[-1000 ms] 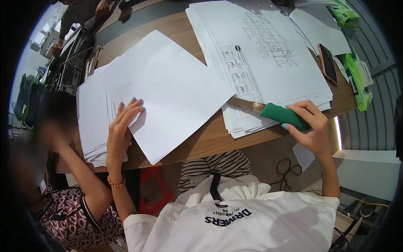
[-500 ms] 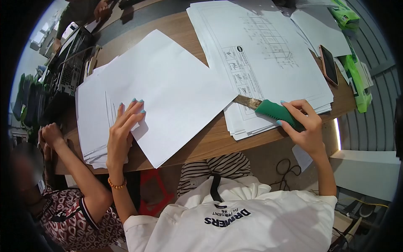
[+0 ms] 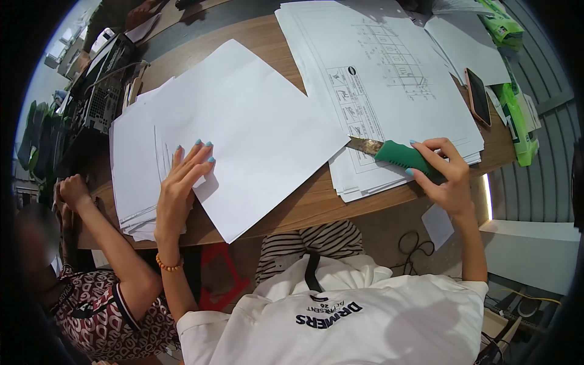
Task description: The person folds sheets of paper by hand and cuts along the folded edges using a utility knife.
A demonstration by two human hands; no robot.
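Note:
My left hand [image 3: 181, 193] lies with fingers stretched on a large blank white sheet [image 3: 261, 115], near its left edge. The sheet sits at an angle, overlapping a paper stack [image 3: 135, 176] on the left and a stack of printed drawings [image 3: 395, 73] on the right. My right hand [image 3: 447, 173] is closed around the thick green handle of a knife [image 3: 404, 158]. Its short, brownish blade points left, with the tip right at the sheet's right corner. The knife overlaps the lower edge of the drawings in this view.
On the right of the wooden table [image 3: 304, 204] are a phone [image 3: 477, 97] and green packages [image 3: 516, 121]. Black electronic equipment [image 3: 103, 97] stands at the far left. A person in a patterned shirt [image 3: 115, 322] sits close on my left, one forearm at the table edge. Another person's hand [image 3: 143, 13] shows at the top left.
My right hand and the knife have shifted slightly right, and the view has shifted a little. The far person's hand at the top left has moved. My left hand stays on the sheet.

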